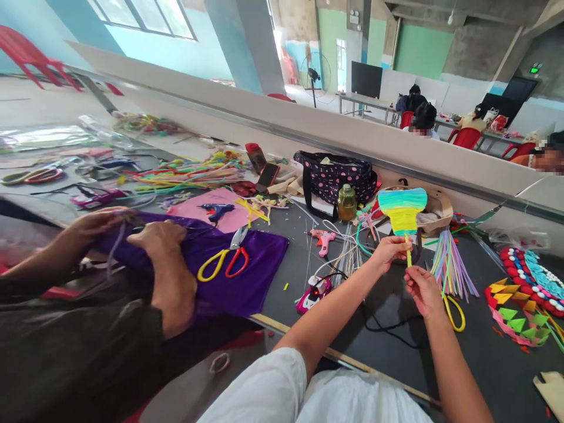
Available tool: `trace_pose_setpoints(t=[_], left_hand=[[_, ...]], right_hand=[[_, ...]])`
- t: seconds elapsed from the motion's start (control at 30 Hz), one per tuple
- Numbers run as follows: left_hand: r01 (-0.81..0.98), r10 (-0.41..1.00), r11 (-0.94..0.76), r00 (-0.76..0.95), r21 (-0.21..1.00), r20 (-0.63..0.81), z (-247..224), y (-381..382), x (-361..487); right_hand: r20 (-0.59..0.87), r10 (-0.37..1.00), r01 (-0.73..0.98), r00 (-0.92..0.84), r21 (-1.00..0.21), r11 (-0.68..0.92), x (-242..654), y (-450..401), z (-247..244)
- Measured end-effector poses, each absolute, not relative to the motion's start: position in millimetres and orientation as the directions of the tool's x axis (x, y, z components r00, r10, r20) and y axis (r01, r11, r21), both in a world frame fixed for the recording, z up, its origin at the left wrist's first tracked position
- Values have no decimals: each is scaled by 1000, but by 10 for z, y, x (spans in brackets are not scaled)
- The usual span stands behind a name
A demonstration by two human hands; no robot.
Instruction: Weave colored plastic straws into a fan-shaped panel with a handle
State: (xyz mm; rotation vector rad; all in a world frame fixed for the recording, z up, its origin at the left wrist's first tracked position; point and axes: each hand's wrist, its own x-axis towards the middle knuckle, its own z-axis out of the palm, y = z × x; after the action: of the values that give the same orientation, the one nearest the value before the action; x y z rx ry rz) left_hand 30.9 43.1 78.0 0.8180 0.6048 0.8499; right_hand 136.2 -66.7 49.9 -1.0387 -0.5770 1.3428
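Observation:
Between my hands stands a fan-shaped craft piece [402, 212], teal at the top and yellow below, apparently wound from pipe cleaners, with a thin yellow stem. My left hand [392, 251] pinches the stem just under the wide part. Lower down, the fingers of my right hand [423, 288] are closed on the stem's bottom end. Beside my right hand lies a bundle of pastel pipe cleaners [453, 264], and partly behind the wrist shows a yellow scissor handle [457, 314]. A pink glue gun [324, 239] rests left of my hands, near a magenta power strip [314, 295].
At left, a co-worker's hands [161, 238] work over purple cloth [264, 270] bearing scissors [238, 241]. A dotted bag [339, 176] and a bottle [347, 204] stand by the low partition [264, 126]. Decorated craft pieces [515, 317] lie at right. Black cable crosses the table.

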Motion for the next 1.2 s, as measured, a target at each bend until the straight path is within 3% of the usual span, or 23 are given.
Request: trace_pose_setpoints(t=[0.47,0.97,1.2], left_hand=[[-358,836,335,540,872,-100,387,102,202],[-370,859,354,491,859,-142,-248,-225,-155],[-384,877,346,458,856,-149,-229,-146,-148]], right_hand=[[-24,992,-352,121,-936,21,1381,-729,228],[89,958,-249,272,-955,159,1562,-608,-230],[119,907,-66,405,-985,159,1674,-538,-281]])
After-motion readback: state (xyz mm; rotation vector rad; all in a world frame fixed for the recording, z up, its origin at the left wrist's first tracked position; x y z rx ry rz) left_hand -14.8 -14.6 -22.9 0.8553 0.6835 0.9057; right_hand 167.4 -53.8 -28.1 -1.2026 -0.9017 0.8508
